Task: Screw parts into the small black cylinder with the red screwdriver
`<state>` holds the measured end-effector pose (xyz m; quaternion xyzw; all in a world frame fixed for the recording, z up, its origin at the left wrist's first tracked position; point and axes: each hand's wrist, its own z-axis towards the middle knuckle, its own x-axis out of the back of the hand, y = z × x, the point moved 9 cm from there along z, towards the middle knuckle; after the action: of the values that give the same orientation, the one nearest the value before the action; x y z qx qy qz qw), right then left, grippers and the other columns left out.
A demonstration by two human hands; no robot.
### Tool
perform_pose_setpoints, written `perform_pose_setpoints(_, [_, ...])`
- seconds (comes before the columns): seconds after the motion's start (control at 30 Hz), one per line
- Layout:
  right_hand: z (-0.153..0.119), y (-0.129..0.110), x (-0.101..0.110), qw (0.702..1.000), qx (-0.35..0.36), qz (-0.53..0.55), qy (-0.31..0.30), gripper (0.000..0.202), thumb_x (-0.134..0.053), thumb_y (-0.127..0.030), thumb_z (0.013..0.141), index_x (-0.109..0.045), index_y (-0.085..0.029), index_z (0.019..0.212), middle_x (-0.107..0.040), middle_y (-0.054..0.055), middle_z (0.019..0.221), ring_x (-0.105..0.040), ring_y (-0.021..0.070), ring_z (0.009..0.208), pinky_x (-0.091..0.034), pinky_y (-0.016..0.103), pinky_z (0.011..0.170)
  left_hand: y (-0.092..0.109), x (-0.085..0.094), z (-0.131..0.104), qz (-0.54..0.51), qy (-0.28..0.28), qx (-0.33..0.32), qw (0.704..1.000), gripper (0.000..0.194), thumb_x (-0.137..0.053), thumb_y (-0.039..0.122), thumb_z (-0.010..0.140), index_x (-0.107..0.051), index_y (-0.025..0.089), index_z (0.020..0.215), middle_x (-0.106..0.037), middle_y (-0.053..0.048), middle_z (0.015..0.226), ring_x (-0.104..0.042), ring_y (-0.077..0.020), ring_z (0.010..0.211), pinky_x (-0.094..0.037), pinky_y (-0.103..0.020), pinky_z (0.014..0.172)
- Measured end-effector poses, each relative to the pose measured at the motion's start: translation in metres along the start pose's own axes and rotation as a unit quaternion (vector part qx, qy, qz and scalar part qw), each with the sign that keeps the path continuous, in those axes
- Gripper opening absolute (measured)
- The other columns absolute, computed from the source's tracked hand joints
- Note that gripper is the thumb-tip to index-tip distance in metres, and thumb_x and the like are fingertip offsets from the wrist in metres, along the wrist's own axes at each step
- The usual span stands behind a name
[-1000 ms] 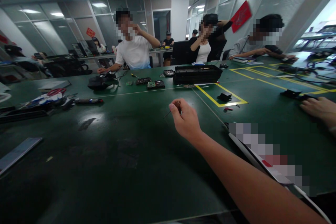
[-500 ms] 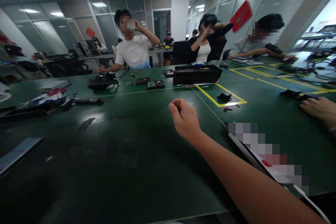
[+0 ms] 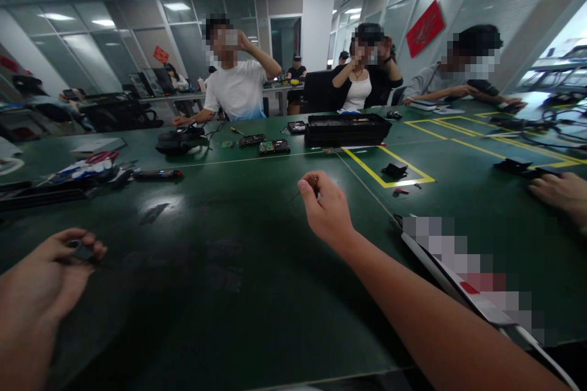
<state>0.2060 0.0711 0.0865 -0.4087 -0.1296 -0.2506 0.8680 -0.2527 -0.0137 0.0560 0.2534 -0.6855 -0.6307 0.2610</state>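
My left hand (image 3: 55, 275) is at the left of the green table, fingers curled around a small dark grey part (image 3: 81, 250) with a rounded end. Most of that part is hidden by the fingers. Over the middle of the table, my right hand (image 3: 323, 204) is closed on a small screwdriver (image 3: 313, 181) with a brownish handle. Its thin shaft sticks out to the lower left, apart from the left hand's part.
Across the green table (image 3: 192, 317) are a long black tray (image 3: 348, 130), circuit boards (image 3: 274, 146) and a black pouch-like item (image 3: 178, 140). Tools and cables (image 3: 92, 165) lie left. A white-edged panel (image 3: 440, 269) is beside my right forearm. Another person's hand (image 3: 562, 192) rests far right.
My left hand has come into view from the left with the dark grey part. The flat plate at the left edge is no longer visible. My right hand has barely moved.
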Motion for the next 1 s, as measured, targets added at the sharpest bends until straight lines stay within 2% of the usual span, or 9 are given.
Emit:
perform_pose_setpoints(0.07, [0.000,0.002,0.000,1.000,-0.008,0.005,0.001,0.020,-0.047,-0.036,0.101,-0.059,-0.021,0.097,-0.062,0.002,0.078,-0.055,0.0165,0.070,-0.040,0.030,0.064,-0.004,-0.030,-0.004,-0.060,-0.041,0.005,0.997,0.024,-0.046,-0.003,0.062,-0.053,0.015,0.076,-0.055,0.005,0.066,-0.052,-0.0085,0.072,-0.050,-0.017,0.069])
perform_pose_setpoints(0.17, [-0.001,0.003,-0.001,1.000,-0.012,0.013,0.004,0.019,-0.048,-0.035,0.100,-0.059,-0.020,0.100,-0.064,0.003,0.081,-0.057,0.0171,0.072,-0.042,0.031,0.066,-0.005,-0.090,-0.019,-0.100,-0.125,0.019,0.987,0.027,-0.045,-0.002,0.063,-0.057,0.014,0.080,-0.056,0.001,0.071,-0.054,-0.0111,0.073,-0.049,-0.019,0.067])
perform_pose_setpoints(0.27, [-0.001,0.001,0.002,1.000,-0.005,0.019,0.018,0.017,-0.049,-0.032,0.099,-0.059,-0.020,0.104,-0.066,0.004,0.085,-0.059,0.0179,0.075,-0.043,0.032,0.069,0.001,-0.146,-0.038,-0.119,-0.184,0.017,0.976,0.017,-0.045,0.007,0.072,-0.058,0.013,0.081,-0.055,-0.004,0.073,-0.053,-0.0151,0.070,-0.048,-0.023,0.063])
perform_pose_setpoints(0.33, [-0.001,0.001,0.004,0.999,-0.004,0.022,0.023,0.016,-0.049,-0.033,0.099,-0.059,-0.020,0.102,-0.067,0.004,0.084,-0.060,0.0181,0.075,-0.044,0.032,0.069,0.004,-0.183,-0.055,-0.133,-0.252,0.005,0.959,0.013,-0.050,0.017,0.077,-0.060,0.013,0.084,-0.055,-0.006,0.077,-0.054,-0.0176,0.074,-0.050,-0.027,0.065])
perform_pose_setpoints(0.47, [-0.002,-0.001,0.007,1.000,-0.006,0.015,0.026,0.021,-0.052,-0.040,0.099,-0.059,-0.022,0.089,-0.063,0.001,0.073,-0.057,0.0163,0.065,-0.042,0.031,0.062,-0.001,-0.239,-0.088,-0.072,-0.362,-0.074,0.926,0.041,-0.063,0.011,0.066,-0.059,0.016,0.106,-0.059,-0.004,0.097,-0.058,-0.0161,0.086,-0.048,-0.027,0.077])
perform_pose_setpoints(0.6, [-0.003,-0.005,0.014,0.998,0.001,0.005,0.058,0.024,-0.056,-0.042,0.097,-0.056,-0.023,0.082,-0.057,-0.002,0.065,-0.052,0.0144,0.058,-0.039,0.030,0.057,-0.023,-0.267,-0.107,0.050,-0.396,-0.186,0.898,0.034,-0.065,0.013,0.077,-0.057,0.018,0.110,-0.063,-0.005,0.104,-0.060,-0.0184,0.099,-0.045,-0.035,0.097])
perform_pose_setpoints(0.77, [-0.008,-0.007,0.016,0.995,0.003,0.059,0.083,0.021,-0.052,-0.040,0.099,-0.057,-0.023,0.086,-0.059,-0.002,0.070,-0.056,0.0149,0.063,-0.043,0.031,0.061,-0.051,-0.275,-0.113,0.042,-0.447,-0.178,0.876,0.031,-0.070,0.021,0.082,-0.062,0.019,0.112,-0.064,-0.007,0.113,-0.062,-0.0213,0.105,-0.048,-0.040,0.101])
perform_pose_setpoints(0.9, [-0.010,-0.001,0.010,0.982,-0.015,0.172,0.071,0.018,-0.052,-0.039,0.100,-0.060,-0.023,0.096,-0.064,0.000,0.080,-0.063,0.0160,0.071,-0.051,0.032,0.067,-0.056,-0.273,-0.112,0.028,-0.455,-0.180,0.871,0.038,-0.074,0.022,0.080,-0.065,0.021,0.117,-0.065,-0.006,0.116,-0.061,-0.0226,0.112,-0.047,-0.042,0.106])
perform_pose_setpoints(1.0, [-0.011,-0.002,0.001,0.980,-0.017,0.194,0.033,0.016,-0.053,-0.038,0.099,-0.060,-0.023,0.098,-0.067,0.001,0.082,-0.066,0.0164,0.073,-0.053,0.032,0.068,-0.055,-0.273,-0.114,0.025,-0.454,-0.187,0.871,0.039,-0.075,0.021,0.079,-0.067,0.022,0.117,-0.067,-0.006,0.116,-0.062,-0.0226,0.112,-0.046,-0.043,0.108])
